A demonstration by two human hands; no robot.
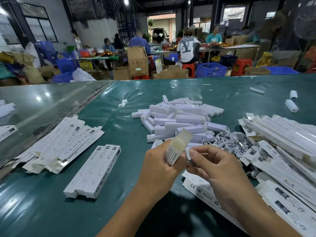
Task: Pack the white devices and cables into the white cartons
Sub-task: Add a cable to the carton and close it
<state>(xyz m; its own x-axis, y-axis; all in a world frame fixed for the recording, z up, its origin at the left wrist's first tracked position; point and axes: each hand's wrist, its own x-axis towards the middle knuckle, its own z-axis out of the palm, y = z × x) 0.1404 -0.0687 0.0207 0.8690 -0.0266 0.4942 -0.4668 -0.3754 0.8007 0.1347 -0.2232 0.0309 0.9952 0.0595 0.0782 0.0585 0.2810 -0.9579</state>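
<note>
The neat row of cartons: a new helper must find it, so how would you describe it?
On the green table, look left of the left hand. Three closed cartons lie side by side, squared up, unlike the loose flat cartons heaped beyond.

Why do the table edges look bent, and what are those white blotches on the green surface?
Head view: the wide-angle lens bows the green table toward the frame's sides; the white blotches are ceiling lamps glaring off its glossy covering; the people at the back are soft and blurred; the carton in the left hand and the right hand stay fairly sharp.
</note>
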